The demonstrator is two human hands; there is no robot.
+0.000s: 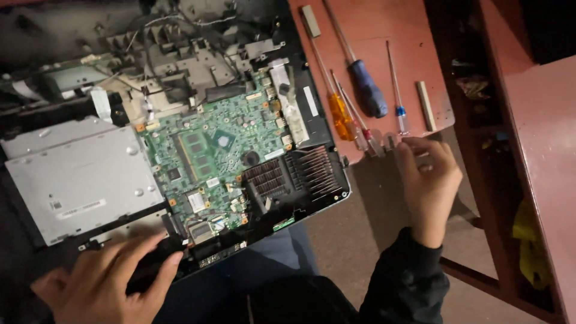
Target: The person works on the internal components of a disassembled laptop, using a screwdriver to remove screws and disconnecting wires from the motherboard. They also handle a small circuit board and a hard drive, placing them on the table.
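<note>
Nearest the camera, the left hand (105, 282) lies spread, fingers flat on the near edge of the opened laptop (180, 150), just below its green circuit board (219, 153). The right hand (429, 180) hovers past the worktop's (384, 24) near right corner, fingers curled as if pinching something small; what, I cannot tell. A row of screwdrivers (360, 90) lies just beyond that hand, handles toward it, shafts running away toward the far edge. So the right hand is much nearer them. The worktop is reddish-brown; a wooden frame (540, 120) stands to its right, floor below.
</note>
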